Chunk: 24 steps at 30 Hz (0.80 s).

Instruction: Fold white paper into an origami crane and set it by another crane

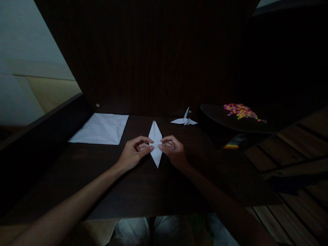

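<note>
A white paper folded into a long diamond (155, 155) is held upright lengthwise between both hands over the dark desk. Its upper point shows a slit down the middle; the lower point is whole. My left hand (136, 148) pinches the left edge with thumb and fingers. On the opposite edge, my right hand (174, 149) pinches the paper the same way, and the two thumbs lie on its face close to the middle. Beyond my right hand rests a finished white paper crane (185, 121). To the left lies a creased, unfolded white paper sheet (101, 129).
A dark curved shelf (210, 112) at the right carries a pile of small colourful pieces (241, 111). Under it is something with a rainbow-coloured patch (232, 145). A dark panel (159, 61) rises behind the desk (107, 191), and a low side board (46, 136) bounds the left.
</note>
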Motion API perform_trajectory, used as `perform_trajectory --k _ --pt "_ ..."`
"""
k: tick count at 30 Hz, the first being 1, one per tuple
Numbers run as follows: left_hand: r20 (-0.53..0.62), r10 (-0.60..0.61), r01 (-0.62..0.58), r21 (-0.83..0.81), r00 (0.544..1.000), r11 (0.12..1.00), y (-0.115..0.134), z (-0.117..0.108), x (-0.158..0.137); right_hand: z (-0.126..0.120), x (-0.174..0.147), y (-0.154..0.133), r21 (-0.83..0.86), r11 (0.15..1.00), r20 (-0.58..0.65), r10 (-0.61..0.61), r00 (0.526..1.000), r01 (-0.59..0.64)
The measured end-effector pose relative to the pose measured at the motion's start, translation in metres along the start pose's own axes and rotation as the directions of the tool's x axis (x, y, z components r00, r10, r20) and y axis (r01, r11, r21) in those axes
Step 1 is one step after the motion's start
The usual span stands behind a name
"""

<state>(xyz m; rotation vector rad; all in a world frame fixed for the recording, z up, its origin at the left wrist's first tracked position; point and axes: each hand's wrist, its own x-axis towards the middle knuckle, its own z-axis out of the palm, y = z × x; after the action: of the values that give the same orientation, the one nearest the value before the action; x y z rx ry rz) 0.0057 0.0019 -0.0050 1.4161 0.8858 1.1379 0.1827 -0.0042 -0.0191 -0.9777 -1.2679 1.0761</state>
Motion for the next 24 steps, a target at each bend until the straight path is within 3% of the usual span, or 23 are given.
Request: perform_trajectory --k 17,24 --pt "0.015 0.054 -0.052 -0.090 0.998 0.995 0.0021 0.0037 -0.0026 -0.0010 -0.0014 0.0020 0.045 0.998 0.064 -0.037 0.997 0.034" --pt "0.011 0.109 -0.108 -0.038 0.994 0.993 -0.0028 0.0038 -0.0032 -0.0025 -0.0011 0.0066 0.009 0.998 0.067 -0.055 0.996 0.054"
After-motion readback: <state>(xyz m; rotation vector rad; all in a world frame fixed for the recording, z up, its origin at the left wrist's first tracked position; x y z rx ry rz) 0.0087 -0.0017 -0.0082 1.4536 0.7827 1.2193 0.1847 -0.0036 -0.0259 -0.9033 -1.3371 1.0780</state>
